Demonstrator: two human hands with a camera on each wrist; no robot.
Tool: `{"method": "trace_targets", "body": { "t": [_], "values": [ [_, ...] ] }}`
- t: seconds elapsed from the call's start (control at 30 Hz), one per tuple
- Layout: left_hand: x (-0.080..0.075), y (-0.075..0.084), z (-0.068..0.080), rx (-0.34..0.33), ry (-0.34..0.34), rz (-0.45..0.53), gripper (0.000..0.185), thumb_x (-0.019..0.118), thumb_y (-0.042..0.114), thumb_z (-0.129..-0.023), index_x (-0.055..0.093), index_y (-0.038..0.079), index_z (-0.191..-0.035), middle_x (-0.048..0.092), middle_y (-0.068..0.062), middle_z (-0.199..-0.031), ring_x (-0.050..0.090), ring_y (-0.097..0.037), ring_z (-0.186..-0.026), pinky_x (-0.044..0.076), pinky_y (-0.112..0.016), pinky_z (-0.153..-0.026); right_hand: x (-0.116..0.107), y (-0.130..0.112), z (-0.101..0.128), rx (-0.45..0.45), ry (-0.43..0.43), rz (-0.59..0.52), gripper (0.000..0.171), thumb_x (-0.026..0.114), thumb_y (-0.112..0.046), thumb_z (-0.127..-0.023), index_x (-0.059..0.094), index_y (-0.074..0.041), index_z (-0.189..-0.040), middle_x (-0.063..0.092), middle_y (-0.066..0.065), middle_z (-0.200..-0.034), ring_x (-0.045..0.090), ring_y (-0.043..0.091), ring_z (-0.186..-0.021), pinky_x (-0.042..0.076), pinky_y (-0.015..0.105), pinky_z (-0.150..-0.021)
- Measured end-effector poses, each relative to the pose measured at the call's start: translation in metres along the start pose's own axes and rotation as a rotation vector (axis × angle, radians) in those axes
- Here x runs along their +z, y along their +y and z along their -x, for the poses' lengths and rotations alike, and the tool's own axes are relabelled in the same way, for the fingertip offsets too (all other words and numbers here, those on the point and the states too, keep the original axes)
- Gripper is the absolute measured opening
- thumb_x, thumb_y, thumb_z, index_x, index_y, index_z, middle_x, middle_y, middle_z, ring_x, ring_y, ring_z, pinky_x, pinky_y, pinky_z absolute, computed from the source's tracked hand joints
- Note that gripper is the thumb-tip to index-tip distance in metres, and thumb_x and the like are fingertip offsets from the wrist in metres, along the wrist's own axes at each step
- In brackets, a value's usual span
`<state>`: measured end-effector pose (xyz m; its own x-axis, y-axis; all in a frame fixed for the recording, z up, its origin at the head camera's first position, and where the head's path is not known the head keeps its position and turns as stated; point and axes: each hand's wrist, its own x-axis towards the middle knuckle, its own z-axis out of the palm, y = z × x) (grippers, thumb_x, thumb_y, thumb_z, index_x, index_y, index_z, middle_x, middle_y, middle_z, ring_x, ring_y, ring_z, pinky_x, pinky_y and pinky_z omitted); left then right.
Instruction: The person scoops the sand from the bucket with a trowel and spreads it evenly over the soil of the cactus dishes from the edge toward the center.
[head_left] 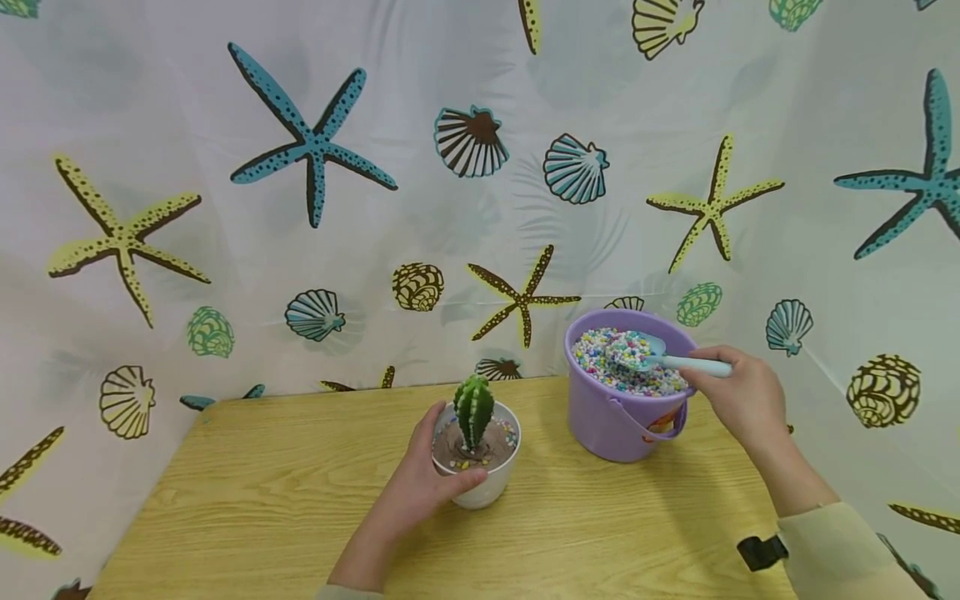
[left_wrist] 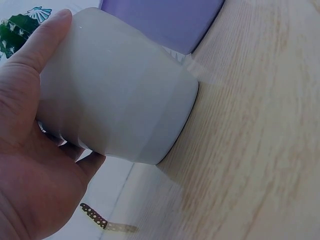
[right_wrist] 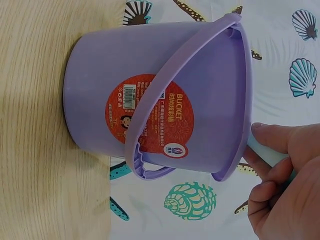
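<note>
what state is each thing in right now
pot: upright on the table, gripped by the left hand
cactus: upright in the pot's soil, a few pebbles around it
bucket: upright, filled with coloured pebbles, handle down
scoop: bowl in the pebbles, handle held by the right hand
table: bears the pot and bucket

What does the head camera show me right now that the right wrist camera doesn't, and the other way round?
Only the head view shows the left hand holding the white pot with the cactus, and the scoop resting in the coloured pebbles. Only the right wrist view shows the red label on the bucket's side in full, crossed by the lowered handle. Both show the purple bucket, the wooden table and the right hand gripping the scoop's pale handle.
</note>
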<state>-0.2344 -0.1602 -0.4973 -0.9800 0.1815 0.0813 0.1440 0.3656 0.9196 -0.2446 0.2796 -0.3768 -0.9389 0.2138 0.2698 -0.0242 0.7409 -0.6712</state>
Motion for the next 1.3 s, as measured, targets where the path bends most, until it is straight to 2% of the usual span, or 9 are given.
{"method": "trace_targets", "body": {
  "t": [0.17, 0.43, 0.83, 1.3],
  "values": [
    [0.0, 0.002, 0.0, -0.004, 0.001, -0.008, 0.125, 0.097, 0.049, -0.085, 0.017, 0.021, -0.177, 0.023, -0.019, -0.178, 0.031, -0.047, -0.16, 0.031, -0.071, -0.125, -0.001, 0.003, 0.001, 0.059, -0.038, -0.09, 0.048, 0.078, -0.045, -0.104, 0.077, -0.009, -0.136, 0.073, 0.021, -0.137, 0.064, 0.033, -0.11, 0.05, 0.038, -0.079],
    [-0.001, 0.001, 0.001, -0.004, 0.003, -0.019, 0.125, 0.097, 0.051, -0.084, 0.018, 0.021, -0.177, 0.023, -0.02, -0.178, 0.033, -0.049, -0.158, 0.033, -0.072, -0.123, -0.003, 0.005, 0.004, 0.119, -0.063, -0.226, 0.055, 0.081, -0.048, -0.102, 0.074, -0.008, -0.14, 0.065, 0.019, -0.151, 0.059, 0.035, -0.125, 0.048, 0.043, -0.093],
    [-0.002, 0.0, 0.001, 0.0, -0.005, 0.015, 0.126, 0.098, 0.047, -0.085, 0.017, 0.02, -0.177, 0.021, -0.021, -0.178, 0.031, -0.05, -0.159, 0.031, -0.072, -0.124, -0.001, 0.01, 0.012, 0.151, -0.041, -0.317, 0.057, 0.084, -0.045, -0.1, 0.074, -0.006, -0.141, 0.062, 0.015, -0.152, 0.055, 0.026, -0.122, 0.047, 0.038, -0.092],
    [0.0, 0.0, 0.001, -0.015, 0.004, -0.013, 0.127, 0.098, 0.051, -0.083, 0.017, 0.022, -0.177, 0.023, -0.021, -0.177, 0.031, -0.048, -0.159, 0.031, -0.071, -0.125, 0.001, 0.011, 0.017, 0.171, -0.027, -0.366, 0.058, 0.086, -0.045, -0.098, 0.074, -0.006, -0.139, 0.066, 0.011, -0.143, 0.058, 0.021, -0.116, 0.048, 0.035, -0.093]
  ]
}}
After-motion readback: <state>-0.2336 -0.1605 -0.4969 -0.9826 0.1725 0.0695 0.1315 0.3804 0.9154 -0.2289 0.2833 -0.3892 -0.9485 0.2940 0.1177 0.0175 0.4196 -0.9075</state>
